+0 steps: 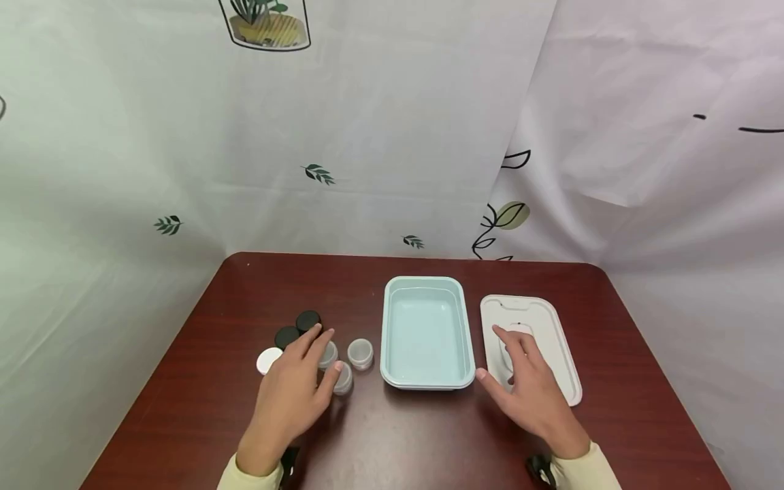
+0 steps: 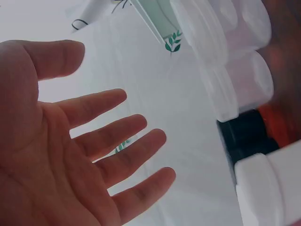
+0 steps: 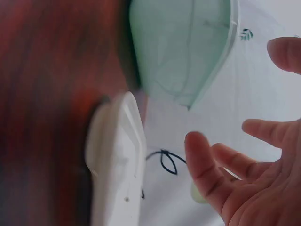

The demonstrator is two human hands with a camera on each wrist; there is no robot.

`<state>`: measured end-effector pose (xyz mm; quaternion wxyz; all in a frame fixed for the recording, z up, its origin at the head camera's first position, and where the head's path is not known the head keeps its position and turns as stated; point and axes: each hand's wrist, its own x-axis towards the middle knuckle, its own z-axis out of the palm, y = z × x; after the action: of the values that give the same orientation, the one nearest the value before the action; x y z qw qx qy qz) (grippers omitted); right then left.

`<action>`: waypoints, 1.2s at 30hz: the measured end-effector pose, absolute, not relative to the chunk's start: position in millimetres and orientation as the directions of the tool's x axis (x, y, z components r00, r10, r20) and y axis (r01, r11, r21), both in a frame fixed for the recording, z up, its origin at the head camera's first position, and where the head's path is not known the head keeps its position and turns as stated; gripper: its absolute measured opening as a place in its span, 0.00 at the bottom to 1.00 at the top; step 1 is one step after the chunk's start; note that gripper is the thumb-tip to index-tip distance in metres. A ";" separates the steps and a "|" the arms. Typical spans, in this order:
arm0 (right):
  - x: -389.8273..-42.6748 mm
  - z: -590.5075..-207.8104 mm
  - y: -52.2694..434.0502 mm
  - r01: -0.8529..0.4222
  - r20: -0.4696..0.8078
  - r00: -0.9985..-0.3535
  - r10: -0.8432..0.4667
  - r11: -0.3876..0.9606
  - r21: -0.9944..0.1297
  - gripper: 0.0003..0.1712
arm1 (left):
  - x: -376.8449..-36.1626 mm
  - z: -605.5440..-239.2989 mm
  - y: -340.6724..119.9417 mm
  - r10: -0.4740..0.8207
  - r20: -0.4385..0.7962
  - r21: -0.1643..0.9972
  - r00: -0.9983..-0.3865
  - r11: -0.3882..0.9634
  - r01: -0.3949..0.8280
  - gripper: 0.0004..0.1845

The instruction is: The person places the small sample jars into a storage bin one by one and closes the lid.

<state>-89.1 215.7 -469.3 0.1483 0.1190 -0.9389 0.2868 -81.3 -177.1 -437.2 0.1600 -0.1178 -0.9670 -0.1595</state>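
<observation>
My left hand (image 1: 292, 395) hovers over a group of small round jars, fingers spread and holding nothing. Two are black-topped jars (image 1: 308, 320), one is a white jar (image 1: 269, 360), and the others are translucent jars (image 1: 361, 354), partly hidden by the fingers. The left wrist view shows the palm (image 2: 51, 160) bare beside the white jar (image 2: 268, 188). My right hand (image 1: 531, 398), also holding nothing, is above a white rectangular lid (image 1: 554, 340). Between the hands stands a pale blue rectangular tub (image 1: 427, 333), its inside bare. In the right wrist view the fingers (image 3: 204, 169) are apart from the lid (image 3: 123, 165).
All of it stands on a dark red-brown table (image 1: 422, 439) with rounded far corners. Behind and at the sides hangs a pale cloth (image 1: 380, 122) with leaf prints, close to the table's far edge. The tub and lid lie a narrow gap apart.
</observation>
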 end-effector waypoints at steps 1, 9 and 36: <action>-89.7 -470.6 214.1 -0.312 0.341 -0.930 -0.137 0.784 -0.537 0.44 | -80.6 -437.8 -179.0 0.167 0.356 0.275 -0.919 0.921 0.274 0.30; -94.5 -479.1 202.8 -0.341 0.347 -0.930 -0.121 0.637 -0.691 0.42 | -77.1 -444.9 -196.5 0.060 0.429 0.364 -0.902 0.902 0.233 0.26; -93.7 -490.9 176.9 -0.072 0.059 -0.995 -0.084 0.164 -0.984 0.37 | -77.8 -470.2 -261.2 -0.302 -0.028 0.854 -0.953 0.488 -0.180 0.29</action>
<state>-93.7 176.9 -490.9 -0.0045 0.0513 -0.7628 0.6446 -77.8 -261.2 -470.2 0.0630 0.1402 -0.8602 -0.4863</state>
